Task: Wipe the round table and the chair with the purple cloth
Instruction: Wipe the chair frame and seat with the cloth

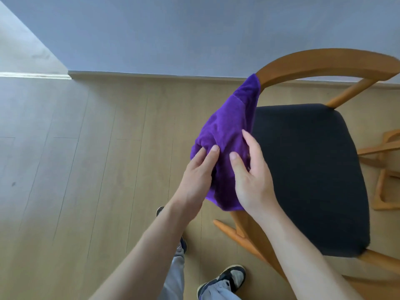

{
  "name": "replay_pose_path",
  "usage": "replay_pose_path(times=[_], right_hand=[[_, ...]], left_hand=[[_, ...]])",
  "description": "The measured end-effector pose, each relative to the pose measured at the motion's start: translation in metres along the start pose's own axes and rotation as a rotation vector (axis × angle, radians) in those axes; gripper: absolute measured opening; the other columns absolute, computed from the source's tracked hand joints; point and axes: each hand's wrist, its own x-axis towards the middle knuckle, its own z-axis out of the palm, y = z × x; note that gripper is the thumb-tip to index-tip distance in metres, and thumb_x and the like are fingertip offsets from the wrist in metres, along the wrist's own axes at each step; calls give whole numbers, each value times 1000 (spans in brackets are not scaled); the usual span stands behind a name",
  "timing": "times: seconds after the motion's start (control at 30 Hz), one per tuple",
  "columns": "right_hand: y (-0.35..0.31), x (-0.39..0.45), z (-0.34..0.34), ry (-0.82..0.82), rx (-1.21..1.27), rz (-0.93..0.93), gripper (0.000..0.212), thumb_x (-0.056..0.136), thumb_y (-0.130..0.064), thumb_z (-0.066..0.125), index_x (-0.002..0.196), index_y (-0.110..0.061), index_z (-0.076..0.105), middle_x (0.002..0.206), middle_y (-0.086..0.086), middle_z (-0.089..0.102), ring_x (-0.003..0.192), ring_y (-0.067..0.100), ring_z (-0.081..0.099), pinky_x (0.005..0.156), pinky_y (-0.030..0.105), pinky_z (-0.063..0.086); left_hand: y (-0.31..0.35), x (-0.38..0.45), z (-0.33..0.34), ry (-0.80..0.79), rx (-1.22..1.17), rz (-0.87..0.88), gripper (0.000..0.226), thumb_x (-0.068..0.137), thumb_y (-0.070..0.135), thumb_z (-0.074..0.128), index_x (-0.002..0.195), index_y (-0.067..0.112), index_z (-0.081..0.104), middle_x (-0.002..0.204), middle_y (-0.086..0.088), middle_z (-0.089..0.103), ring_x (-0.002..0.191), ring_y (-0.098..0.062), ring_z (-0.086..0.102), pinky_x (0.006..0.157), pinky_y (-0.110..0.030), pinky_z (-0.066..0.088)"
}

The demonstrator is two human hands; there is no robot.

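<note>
Both hands hold a purple cloth [225,135] in front of a wooden chair [324,61]. The left hand [198,176] grips the cloth from the left side, with its thumb on the front of the fabric. The right hand [253,180] holds it from the right, thumb on the front, fingers behind. The upper corner of the cloth overlaps the left end of the curved backrest. The chair has a dark seat [309,176]. Below, on the light wooden floor [86,169], stand two shoes [225,278] and grey trouser legs. A bluish wall [173,33] is behind.
</note>
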Motion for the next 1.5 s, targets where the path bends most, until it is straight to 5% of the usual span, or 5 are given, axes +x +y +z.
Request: replay_pose_path(times=[0.23, 0.5, 0.77, 1.1, 1.5], right_hand=[[-6, 7, 5, 113, -58, 7, 24, 101, -35, 56, 121, -23, 51, 115, -10, 59, 101, 2, 59, 83, 20, 48], [-20, 70, 19, 198, -234, 43, 26, 103, -42, 49, 102, -17, 39, 105, -1, 50, 83, 7, 51, 64, 23, 37], [-26, 133, 24, 286, -240, 290, 36, 102, -44, 48, 116, -11, 45, 115, 4, 55, 84, 14, 51, 59, 18, 31], [-19, 215, 19, 485, -281, 461, 35, 104, -40, 49, 118, -9, 40, 126, 15, 59, 91, 23, 50, 77, 30, 35], [0, 235, -18, 523, -320, 352, 40, 100, -55, 51, 101, -16, 45, 92, -3, 58, 85, 24, 59, 68, 34, 39]], left_hand=[[-9, -6, 24, 140, 79, 68, 26, 102, 57, 40, 108, 53, 66, 110, 36, 67, 106, 18, 58, 90, -13, 46], [23, 53, 31, 167, 70, -46, 49, 101, 56, 37, 114, 23, 71, 118, -1, 73, 116, -19, 66, 108, -47, 46], [47, 121, 24, 57, 103, -148, 49, 105, 47, 39, 138, 19, 61, 150, -7, 52, 141, -23, 46, 119, -47, 33], [73, 200, 37, -75, 206, -183, 22, 106, 33, 44, 112, 22, 62, 102, 20, 55, 100, -4, 56, 96, -25, 39], [91, 241, 64, -134, 512, -122, 53, 104, 45, 44, 139, 7, 56, 145, -11, 56, 136, -24, 51, 116, -43, 38]])
